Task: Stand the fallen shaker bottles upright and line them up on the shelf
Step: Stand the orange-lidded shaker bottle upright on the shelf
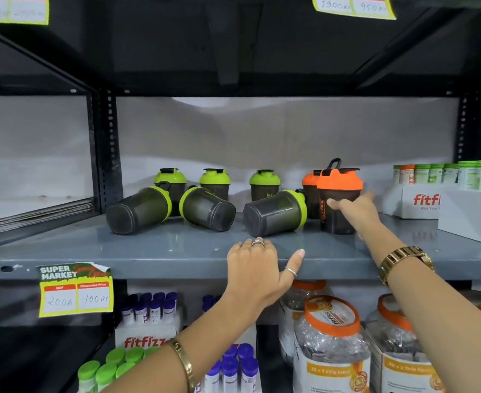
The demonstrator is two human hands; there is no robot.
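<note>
Grey shelf [176, 251] across mid-frame carries eight shaker bottles in all.

Three lie on their sides along the front, bases toward the camera, green lids pointing back: left fallen bottle [138, 210], middle fallen bottle [207, 208], right fallen bottle [274, 213]. Left and middle are just beside each other; the right one lies a little apart.

Three green-lidded bottles stand upright behind them: one at back left [170, 177], one at back centre [214, 178], one at back right [264, 180].

Two orange-lidded bottles stand upright right of centre: front orange bottle [339, 198], and a second orange bottle [310, 188] partly hidden behind it, touching or nearly so.

Right hand [355, 207] reaches in from lower right, thumb and fingers wrapped around the dark body of the front orange bottle, which stands on its base on the shelf. Gold watch on that wrist.

Left hand [257, 266] rests at the shelf's front edge below the right fallen bottle, fingers curled over the lip, thumb spread out to the right, holding nothing. Rings on two digits, a gold bangle on the wrist.

Outward: white boxes [420, 204] with green-capped tubes at right of the shelf. One yellow price tag [76, 289] at the shelf edge, lower left. Below, clear jars [331, 338] with orange rims, plus purple- and green-capped tubes.
</note>
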